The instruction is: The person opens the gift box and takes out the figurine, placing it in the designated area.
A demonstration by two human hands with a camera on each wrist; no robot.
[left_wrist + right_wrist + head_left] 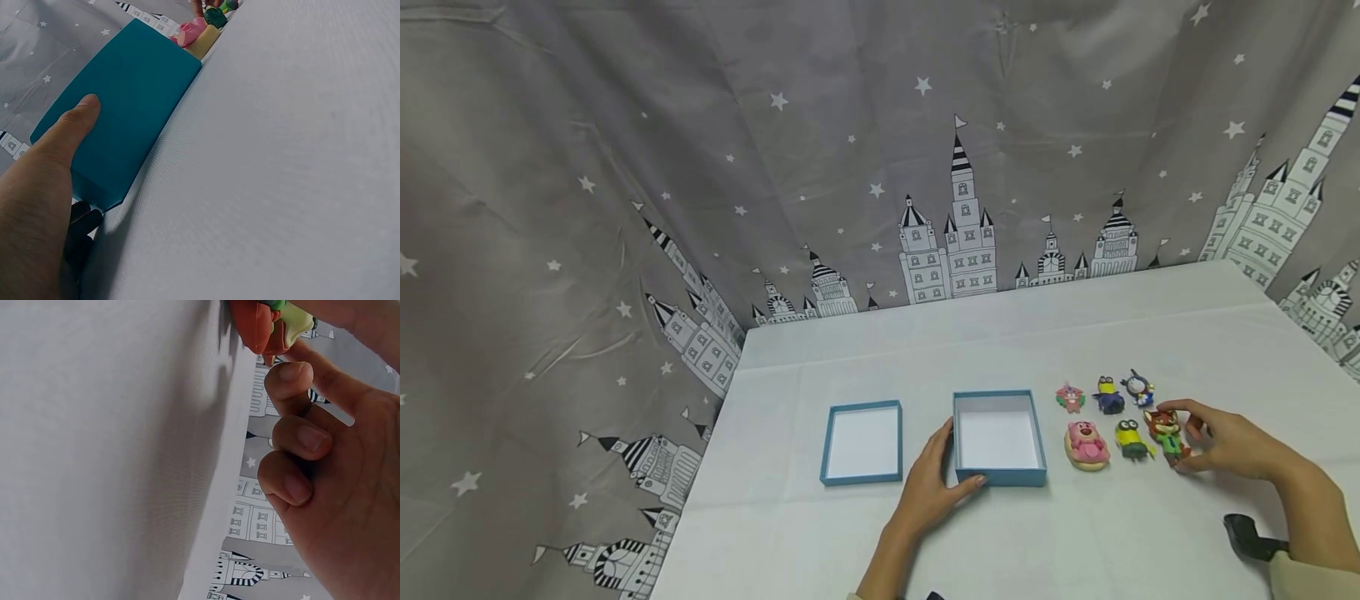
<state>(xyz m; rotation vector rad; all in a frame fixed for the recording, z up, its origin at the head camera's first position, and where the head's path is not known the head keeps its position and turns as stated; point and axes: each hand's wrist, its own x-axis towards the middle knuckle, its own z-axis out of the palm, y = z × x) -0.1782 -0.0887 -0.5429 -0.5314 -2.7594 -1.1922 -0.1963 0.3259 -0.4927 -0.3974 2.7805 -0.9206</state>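
Note:
A blue-edged open box (1000,477) with a white inside stands on the white table. My left hand (931,492) holds it at the near left corner; in the left wrist view the thumb lies flat on the teal wall (134,100) and the other fingers go round the side. A fox figurine (1167,432) in a green shirt is between the index finger and thumb of my right hand (1240,442), which pinch it at head and feet. The right wrist view shows the remaining fingers (294,434) curled, with part of the fox (253,325) at the top.
Left of the box lies a matching lid (862,479). Near the fox are a yellow-and-green minion (1131,440), a pink bear (1086,443), a pink starfish figure (1070,397), a minion in dark blue (1108,395) and a small blue-and-white figure (1139,389). A grey castle-print curtain (820,150) hangs behind.

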